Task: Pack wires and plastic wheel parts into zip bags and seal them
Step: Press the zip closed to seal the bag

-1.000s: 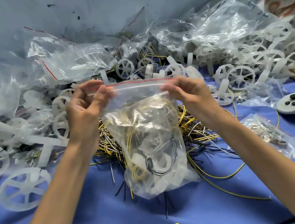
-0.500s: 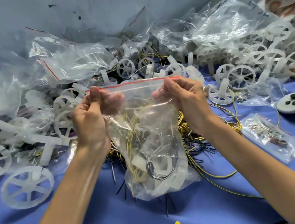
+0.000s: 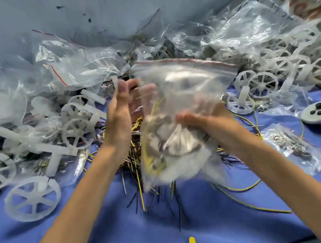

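Dropping from the red zip strip, pinched at both ends half a second earlier, clutched the zip bag round its middle with the right hand, above the wires, with the left hand spread beside its left edge. Probably sealed and ready to set aside. Too blurred by motion to tell whether the strip was fully closed.

Angling both forearms in from the lower corners; holding the left hand upright at centre frame, fingers straight, blurred; curling the right hand round the bag.
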